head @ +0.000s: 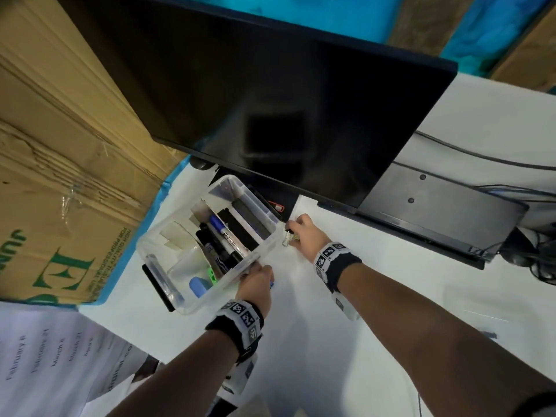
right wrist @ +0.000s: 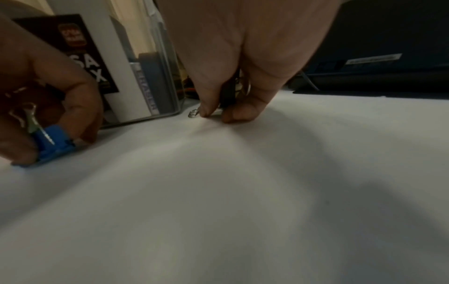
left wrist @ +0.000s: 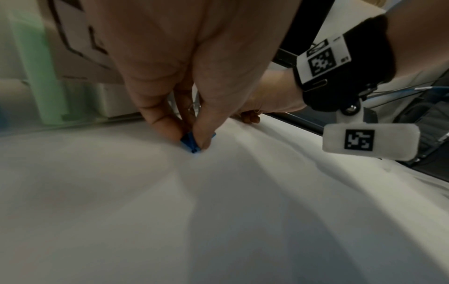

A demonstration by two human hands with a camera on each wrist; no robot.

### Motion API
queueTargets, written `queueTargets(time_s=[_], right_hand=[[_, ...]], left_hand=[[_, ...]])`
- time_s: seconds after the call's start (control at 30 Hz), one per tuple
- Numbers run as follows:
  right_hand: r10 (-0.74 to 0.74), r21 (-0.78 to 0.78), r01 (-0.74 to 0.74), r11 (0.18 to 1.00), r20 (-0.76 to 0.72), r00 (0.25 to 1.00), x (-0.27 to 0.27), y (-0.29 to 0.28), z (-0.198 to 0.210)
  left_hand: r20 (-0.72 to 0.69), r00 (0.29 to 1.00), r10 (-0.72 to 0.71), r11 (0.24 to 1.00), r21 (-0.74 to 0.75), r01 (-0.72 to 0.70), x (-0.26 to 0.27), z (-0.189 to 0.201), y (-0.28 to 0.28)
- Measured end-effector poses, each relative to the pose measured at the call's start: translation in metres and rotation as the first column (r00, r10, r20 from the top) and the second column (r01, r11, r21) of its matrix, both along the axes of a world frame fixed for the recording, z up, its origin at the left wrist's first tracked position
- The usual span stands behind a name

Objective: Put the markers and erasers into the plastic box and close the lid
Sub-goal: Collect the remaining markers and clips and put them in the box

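Note:
A clear plastic box (head: 207, 299) stands open on the white table, holding several markers (head: 222, 233), a long black eraser (head: 249, 218) and small blue and green items. Just off its near right corner, my left hand (head: 255, 278) pinches a blue binder clip (left wrist: 192, 143) against the table between thumb and finger (left wrist: 167, 124). Beside the box's right wall, my right hand (head: 293, 236) pinches a black clip with silver wire handles (right wrist: 194, 114) on the table. The blue clip (right wrist: 53, 148) also shows in the right wrist view. I see no lid clearly.
A large dark monitor (head: 270, 100) leans over the box from behind, its base plate (head: 436, 206) to the right. A cardboard carton (head: 60, 176) stands at the left, printed sheets (head: 45, 356) lie at the lower left, and cables (head: 535, 260) at the far right.

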State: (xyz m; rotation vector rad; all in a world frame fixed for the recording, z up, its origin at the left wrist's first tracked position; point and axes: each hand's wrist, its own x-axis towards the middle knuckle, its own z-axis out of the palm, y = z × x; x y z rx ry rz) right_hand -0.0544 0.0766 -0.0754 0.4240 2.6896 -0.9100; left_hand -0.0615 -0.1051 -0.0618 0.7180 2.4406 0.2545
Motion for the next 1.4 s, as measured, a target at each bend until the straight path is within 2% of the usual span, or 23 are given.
queueTargets(time_s=[0.17, 0.3, 0.4, 0.57, 0.67, 0.73, 0.83, 0.9, 1.0, 1.13, 1.3, 1.4], right_hand=[[0.079, 0.043, -0.08, 0.996, 0.03, 0.996, 0.011, -0.002, 0.002], [0.097, 0.057, -0.104, 0.993, 0.125, 0.987, 0.018, -0.004, 0.006], [0.033, 0.048, -0.043, 0.998, 0.202, 0.979, 0.029, -0.009, 0.008], [-0.046, 0.078, 0.026, 0.997, 0.27, 0.962, 0.049, -0.016, 0.016], [-0.079, 0.073, 0.066, 0.995, 0.198, 0.977, 0.059, -0.015, 0.03], [-0.069, 0.077, 0.061, 0.995, 0.105, 0.992, 0.06, -0.016, 0.044], [-0.068, 0.067, 0.072, 0.995, -0.054, 0.996, 0.054, -0.022, 0.069], [-0.083, 0.068, 0.089, 0.994, -0.088, 0.993, 0.048, -0.025, 0.075], [-0.123, 0.093, 0.119, 0.989, 0.04, 0.992, 0.047, -0.026, 0.068], [-0.207, 0.087, 0.192, 0.978, 0.214, 0.955, 0.044, -0.027, 0.048], [-0.298, 0.082, 0.286, 0.955, 0.298, 0.907, 0.026, -0.029, 0.025], [-0.346, 0.068, 0.34, 0.938, 0.256, 0.903, 0.021, -0.033, 0.015]], left_hand=[[0.015, 1.0, -0.019, 1.0, 0.009, 0.019, 0.001, 0.009, -0.001], [0.097, 0.995, 0.015, 0.999, 0.032, -0.018, 0.002, 0.018, -0.002], [0.09, 0.996, -0.024, 0.999, 0.044, 0.02, 0.003, 0.029, -0.005], [0.092, 0.994, -0.059, 0.977, 0.212, 0.038, 0.012, 0.053, -0.017], [0.066, 0.995, -0.08, 0.934, 0.352, 0.052, 0.017, 0.078, -0.029], [-0.01, 0.996, -0.092, 0.899, 0.43, 0.087, 0.013, 0.095, -0.039], [-0.138, 0.988, -0.067, 0.874, 0.47, 0.125, -0.006, 0.116, -0.057], [-0.168, 0.986, 0.004, 0.871, 0.485, 0.079, -0.023, 0.124, -0.073], [-0.131, 0.987, 0.091, 0.876, 0.482, -0.016, -0.041, 0.133, -0.094], [-0.068, 0.99, 0.124, 0.871, 0.486, -0.076, -0.047, 0.133, -0.102], [-0.001, 0.993, 0.12, 0.866, 0.488, -0.104, -0.044, 0.12, -0.094], [-0.004, 0.996, 0.095, 0.864, 0.498, -0.08, -0.043, 0.115, -0.088]])
